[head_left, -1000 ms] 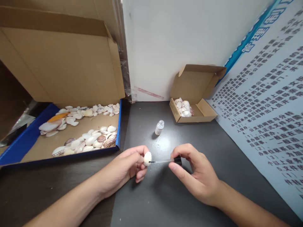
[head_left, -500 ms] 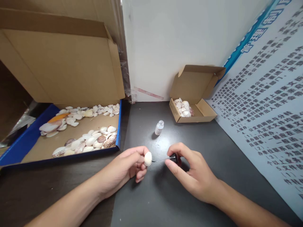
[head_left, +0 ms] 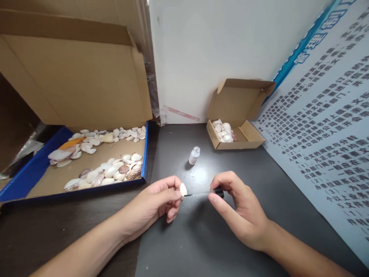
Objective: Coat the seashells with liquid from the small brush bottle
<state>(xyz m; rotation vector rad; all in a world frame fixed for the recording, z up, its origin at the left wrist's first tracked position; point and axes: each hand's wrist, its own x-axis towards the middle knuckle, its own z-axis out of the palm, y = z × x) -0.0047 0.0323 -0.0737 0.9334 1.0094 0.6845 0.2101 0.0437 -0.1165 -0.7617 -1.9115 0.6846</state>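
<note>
Between the thumb and fingers of my left hand (head_left: 161, 198) is a small white seashell (head_left: 183, 189), turned partly edge-on. My right hand (head_left: 239, 209) pinches the black cap of a brush applicator (head_left: 219, 191). A clear stem runs left from the cap and ends in a thin dark tip at the shell's lower edge; whether it touches the shell is hard to tell. Beyond both hands, a small uncapped glass bottle (head_left: 194, 156) with a printed label stands upright on the dark table (head_left: 178, 246).
On the left, an open blue-edged cardboard box (head_left: 145, 154) holds several rows of shells. A smaller open cardboard box (head_left: 239, 145) with white shells sits at the back right. A white panel (head_left: 207, 57) rises behind, and a printed sheet (head_left: 323, 154) borders the right side.
My left hand has turned the shell, so its ribbed face no longer faces me. My right hand has shifted slightly right with the applicator, showing more of its stem. The bottle has stayed put.
</note>
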